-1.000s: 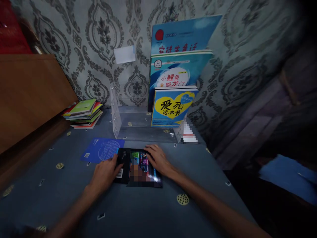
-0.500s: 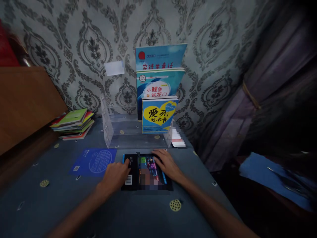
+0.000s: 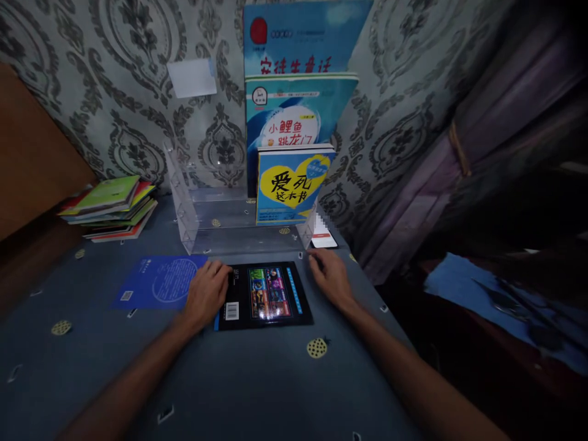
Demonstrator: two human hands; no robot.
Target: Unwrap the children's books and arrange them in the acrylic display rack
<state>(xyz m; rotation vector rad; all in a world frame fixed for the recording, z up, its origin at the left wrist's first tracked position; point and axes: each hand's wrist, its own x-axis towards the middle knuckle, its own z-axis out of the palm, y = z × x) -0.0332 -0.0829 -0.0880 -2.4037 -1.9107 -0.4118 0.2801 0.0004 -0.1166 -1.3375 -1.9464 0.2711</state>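
A black book (image 3: 271,297) with a blue spine edge, a barcode and small coloured pictures lies flat on the table, back cover up. My left hand (image 3: 209,291) is closed at its upper left corner, fingers bent together against the edge; the thumb is hidden. To the right of the book, my right hand (image 3: 331,278) rests on the table, thumb and fingers apart and holding nothing. Partly behind my left hand lies a blue book (image 3: 156,282). Beyond both hands, a clear stepped stand (image 3: 225,240) holds the yellow-and-blue book (image 3: 291,187) upright at its right side.
Two taller books stand behind on the rack, a teal one (image 3: 294,101) and a blue one (image 3: 307,30). A stack of books (image 3: 113,205) sits at the back left. A phone (image 3: 324,236) lies beside the stand's right end. Blue cloth (image 3: 473,291) is at the far right.
My right hand has come off the black book to its right. My left hand has drawn back to the book's left edge. The view has tilted down and moved closer.
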